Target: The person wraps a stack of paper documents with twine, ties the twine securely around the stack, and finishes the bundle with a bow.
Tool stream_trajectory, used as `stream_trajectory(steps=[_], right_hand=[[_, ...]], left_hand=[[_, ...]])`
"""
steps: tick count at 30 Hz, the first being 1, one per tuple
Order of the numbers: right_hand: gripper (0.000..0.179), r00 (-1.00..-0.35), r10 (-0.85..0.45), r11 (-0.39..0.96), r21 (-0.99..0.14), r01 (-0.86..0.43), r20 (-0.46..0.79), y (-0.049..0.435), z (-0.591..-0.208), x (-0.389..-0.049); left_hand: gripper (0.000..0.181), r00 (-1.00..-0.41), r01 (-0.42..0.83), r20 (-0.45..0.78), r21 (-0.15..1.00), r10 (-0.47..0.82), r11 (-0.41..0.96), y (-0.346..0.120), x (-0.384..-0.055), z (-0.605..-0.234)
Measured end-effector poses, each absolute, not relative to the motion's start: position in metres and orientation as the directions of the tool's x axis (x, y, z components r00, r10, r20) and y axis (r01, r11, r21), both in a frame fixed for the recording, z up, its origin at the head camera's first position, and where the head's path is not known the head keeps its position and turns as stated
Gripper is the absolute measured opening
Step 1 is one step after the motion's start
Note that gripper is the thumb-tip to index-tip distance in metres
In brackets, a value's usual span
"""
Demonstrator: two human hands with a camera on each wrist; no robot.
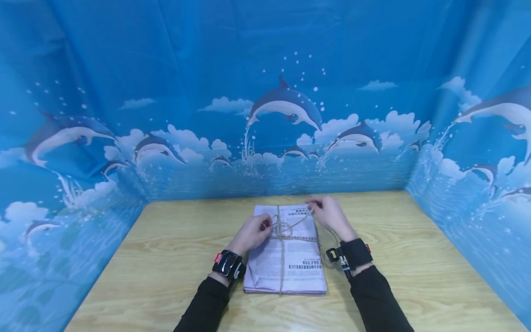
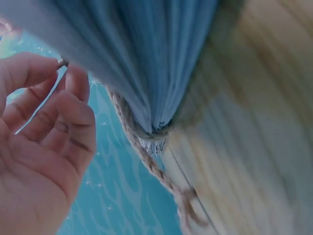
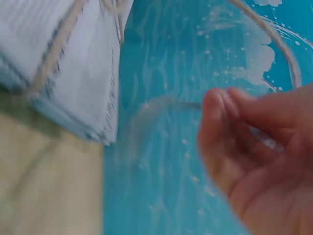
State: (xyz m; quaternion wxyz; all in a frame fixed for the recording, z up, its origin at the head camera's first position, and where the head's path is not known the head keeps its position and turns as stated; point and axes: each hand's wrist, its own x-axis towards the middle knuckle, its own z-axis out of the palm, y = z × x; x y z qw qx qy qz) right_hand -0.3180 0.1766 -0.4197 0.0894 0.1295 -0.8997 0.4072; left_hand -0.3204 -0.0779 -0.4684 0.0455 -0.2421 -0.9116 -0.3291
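Observation:
A stack of folded newspapers (image 1: 304,269) lies on the table, with tan twine (image 1: 282,269) crossing it lengthwise and widthwise. Loops of the twine sit near the crossing. My left hand (image 1: 252,233) is over the stack's left side; in the left wrist view its thumb and fingertips pinch a bit of twine (image 2: 62,63). Above the stack's upper right corner, my right hand (image 1: 333,217) pinches a strand leading from the knot area. In the right wrist view that hand (image 3: 259,147) has thumb and index finger together on the cord, which looks blurred.
A loose length of twine (image 1: 335,240) hangs down to the table by the right wrist. Pale wood tabletop (image 1: 166,258) surrounds the stack. Behind and at both sides stands a blue curtain (image 1: 199,152) printed with dolphins. Each wrist wears a black strap.

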Motion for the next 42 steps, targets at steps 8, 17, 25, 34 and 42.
stream_trajectory(steps=[8, 17, 25, 34, 42], right_hand=[[0.032, -0.95, -0.297, 0.346, -0.916, -0.201, 0.096, 0.149, -0.434, -0.32], [0.028, -0.956, -0.284, 0.603, -0.761, -0.239, 0.075, 0.145, -0.445, -0.318], [0.02, -0.868, -0.47, 0.742, -0.46, -0.488, 0.163, 0.151, -0.44, -0.313], [0.026, -0.809, -0.578, 0.762, -0.282, -0.582, 0.108, 0.134, -0.439, -0.298], [0.023, -0.824, -0.531, 0.803, -0.193, -0.564, 0.199, 0.135, -0.446, -0.3]], left_hand=[[0.004, -0.874, 0.482, 0.26, 0.577, 0.411, 0.66, -0.08, -0.323, -0.468], [0.004, -0.877, 0.476, 0.248, 0.577, 0.412, 0.664, -0.08, -0.323, -0.469], [0.005, -0.863, 0.502, 0.275, 0.564, 0.424, 0.656, -0.082, -0.324, -0.473], [0.01, -0.854, 0.515, 0.272, 0.56, 0.443, 0.649, -0.082, -0.323, -0.471], [0.014, -0.857, 0.496, 0.191, 0.556, 0.478, 0.667, -0.081, -0.322, -0.471]])
